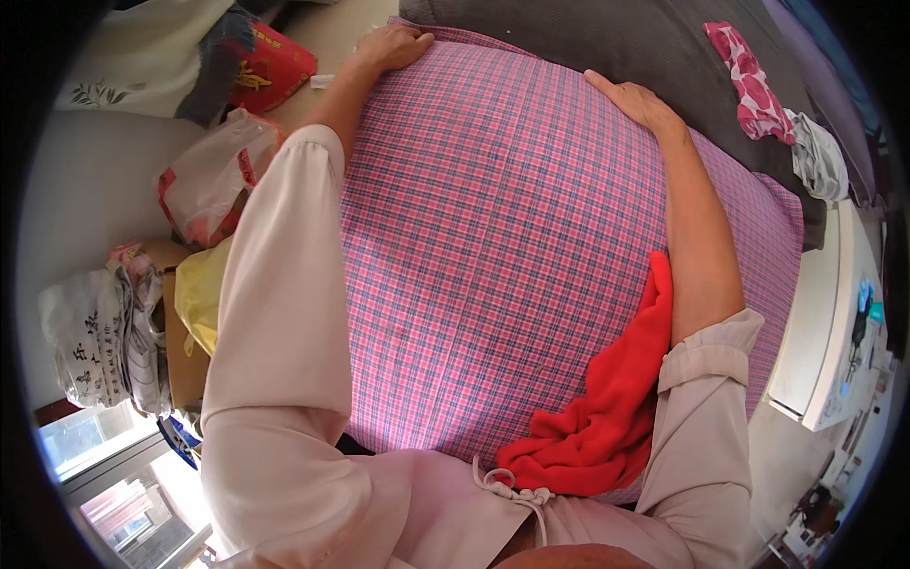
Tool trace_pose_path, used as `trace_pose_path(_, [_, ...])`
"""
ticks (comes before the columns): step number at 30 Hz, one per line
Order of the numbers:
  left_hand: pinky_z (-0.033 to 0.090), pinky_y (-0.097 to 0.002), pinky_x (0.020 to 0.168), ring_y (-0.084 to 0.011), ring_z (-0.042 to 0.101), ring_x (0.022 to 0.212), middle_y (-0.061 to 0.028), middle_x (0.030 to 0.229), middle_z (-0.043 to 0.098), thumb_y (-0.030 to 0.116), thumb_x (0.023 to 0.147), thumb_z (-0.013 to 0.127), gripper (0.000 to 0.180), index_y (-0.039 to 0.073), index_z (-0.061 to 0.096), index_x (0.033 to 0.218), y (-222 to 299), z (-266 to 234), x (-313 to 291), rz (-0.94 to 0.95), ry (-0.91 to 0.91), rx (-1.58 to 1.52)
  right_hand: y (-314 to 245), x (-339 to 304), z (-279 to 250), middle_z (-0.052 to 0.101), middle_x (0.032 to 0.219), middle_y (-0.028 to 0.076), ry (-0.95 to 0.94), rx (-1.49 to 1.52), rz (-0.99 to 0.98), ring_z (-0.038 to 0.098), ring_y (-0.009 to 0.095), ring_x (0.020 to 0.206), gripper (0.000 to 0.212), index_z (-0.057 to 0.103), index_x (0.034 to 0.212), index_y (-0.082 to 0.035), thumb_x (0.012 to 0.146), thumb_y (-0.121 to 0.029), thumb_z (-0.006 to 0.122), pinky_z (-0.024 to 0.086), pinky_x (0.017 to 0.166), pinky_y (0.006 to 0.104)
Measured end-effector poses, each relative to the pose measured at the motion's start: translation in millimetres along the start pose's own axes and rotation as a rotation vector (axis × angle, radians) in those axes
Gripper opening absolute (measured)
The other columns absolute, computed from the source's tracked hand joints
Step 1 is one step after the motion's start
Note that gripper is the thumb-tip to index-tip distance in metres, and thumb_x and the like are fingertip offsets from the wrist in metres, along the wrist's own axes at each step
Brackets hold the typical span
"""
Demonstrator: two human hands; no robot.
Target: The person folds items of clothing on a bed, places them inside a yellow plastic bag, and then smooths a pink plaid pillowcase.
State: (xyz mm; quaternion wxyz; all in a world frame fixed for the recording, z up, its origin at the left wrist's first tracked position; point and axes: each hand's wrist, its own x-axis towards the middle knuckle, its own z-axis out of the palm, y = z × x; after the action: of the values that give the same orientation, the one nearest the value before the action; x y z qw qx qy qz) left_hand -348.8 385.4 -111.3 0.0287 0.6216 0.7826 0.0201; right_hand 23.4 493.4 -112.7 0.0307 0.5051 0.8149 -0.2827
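Observation:
A pink and blue plaid cloth (493, 190) lies spread out before me, over a dark grey cover at its far side. My left hand (393, 47) is at its far left corner, fingers curled onto the fabric edge. Along the far edge, further right, my right hand (633, 100) rests on the plaid cloth with its fingers stretched out. A crumpled red cloth (607, 408) lies on the plaid near my body, beside my right forearm.
Beyond the plaid is the dark grey cover (588, 28), with a pink patterned cloth (749, 85) and a grey-white cloth (817, 156) at its right. Left stand plastic bags (213, 180), a yellow bag (199, 294) and a red bag (275, 71). A white cabinet (820, 322) is at right.

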Motion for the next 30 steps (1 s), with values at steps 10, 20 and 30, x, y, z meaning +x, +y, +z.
trace_pose_path(10, [0.044, -0.042, 0.091, -0.0333, 0.061, 0.1, -0.0177, 0.113, 0.063, 0.052, 0.094, 0.029, 0.052, 0.02, 0.065, 0.113, 2, 11, 45, 0.014, -0.162, -0.07, 1, -6, 0, 0.052, 0.125, 0.028, 0.084, -0.002, -0.059, 0.047, 0.044, 0.12, 0.096, 0.063, 0.115, -0.001, 0.074, -0.083, 0.033, 0.036, 0.101, 0.0515])
trace_pose_path(20, [0.02, -0.0499, 0.111, -0.0341, 0.026, 0.136, -0.0163, 0.145, 0.033, 0.043, 0.092, 0.048, 0.055, 0.013, 0.041, 0.137, 79, -37, -190, 0.252, 0.166, 0.037, -2, -8, 3, 0.066, 0.096, 0.023, 0.363, -0.135, -0.08, 0.063, 0.036, 0.095, 0.064, 0.071, 0.092, -0.002, 0.083, -0.061, 0.048, 0.048, 0.087, 0.0424])
trace_pose_path(30, [0.007, -0.0479, 0.114, -0.0295, 0.015, 0.141, -0.0117, 0.15, 0.023, 0.06, 0.088, 0.039, 0.069, 0.02, 0.032, 0.144, 89, -23, -244, 0.191, 0.152, -0.058, 48, -97, -12, 0.043, 0.137, 0.018, 0.268, -0.249, -0.259, 0.042, 0.033, 0.125, 0.058, 0.044, 0.135, -0.013, 0.092, -0.05, 0.038, 0.032, 0.104, 0.0403])
